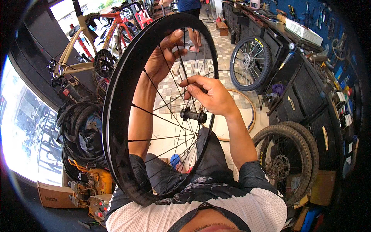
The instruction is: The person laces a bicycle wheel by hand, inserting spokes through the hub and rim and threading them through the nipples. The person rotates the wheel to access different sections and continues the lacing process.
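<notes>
A black deep-rim bicycle wheel [116,112] stands tilted in front of my chest, its lower edge against my lap and shirt. Thin dark spokes run to its black hub [193,115]. My left arm shows through the wheel, and my left hand [164,56] is up near the top of the rim, fingers bent around a spoke [181,62]. Above the hub, my right hand [206,92] pinches at a spoke with thumb and forefinger. The exact contact of the fingertips is partly hidden by crossing spokes.
Bicycles [83,50] stand at the left, above bundled tires [79,120] and a yellow machine [100,179]. At the right are a wheel [251,62], muddy-looking tires [284,133] and dark drawers [293,104]. A tan-edged tire [253,112] lies on the floor. Another person [189,5] stands ahead.
</notes>
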Demonstrator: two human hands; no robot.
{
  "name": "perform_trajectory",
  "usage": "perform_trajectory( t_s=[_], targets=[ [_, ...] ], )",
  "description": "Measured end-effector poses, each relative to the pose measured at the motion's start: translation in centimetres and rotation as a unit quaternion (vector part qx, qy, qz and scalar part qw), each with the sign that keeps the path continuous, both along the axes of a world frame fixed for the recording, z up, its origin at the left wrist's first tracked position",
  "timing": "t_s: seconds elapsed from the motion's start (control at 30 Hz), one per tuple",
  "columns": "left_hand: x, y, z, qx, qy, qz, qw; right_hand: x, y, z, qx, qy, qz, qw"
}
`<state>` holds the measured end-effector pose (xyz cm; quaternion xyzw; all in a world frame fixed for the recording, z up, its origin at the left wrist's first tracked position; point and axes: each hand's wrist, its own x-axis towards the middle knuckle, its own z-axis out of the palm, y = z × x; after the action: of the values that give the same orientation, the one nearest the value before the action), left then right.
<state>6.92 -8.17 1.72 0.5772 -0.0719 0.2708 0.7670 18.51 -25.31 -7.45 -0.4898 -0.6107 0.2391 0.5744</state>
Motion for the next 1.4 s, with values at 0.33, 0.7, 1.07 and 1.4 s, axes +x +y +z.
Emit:
perform_trajectory(
  t_s=[0.33,0.7,1.07,1.4],
  targets=[
    [-0.4,-0.2,-0.3,-0.014,0.015,0.063,0.998,0.0,0.0,0.2,0.019,-0.039,-0.029,0.999],
    [-1.0,-1.0,0.4,0.039,0.008,-0.036,0.999,-0.7,-0.5,0.2,0.017,-0.031,-0.054,0.998],
    [-0.9,-0.4,0.0,-0.014,0.026,0.036,0.999,-1.4,-0.4,0.2,0.025,-0.043,-0.074,0.996],
    [-1.5,-1.5,-0.7,-0.057,-0.027,0.006,0.998,-3.5,0.4,0.4,0.148,-0.114,-0.265,0.946]
  ],
)
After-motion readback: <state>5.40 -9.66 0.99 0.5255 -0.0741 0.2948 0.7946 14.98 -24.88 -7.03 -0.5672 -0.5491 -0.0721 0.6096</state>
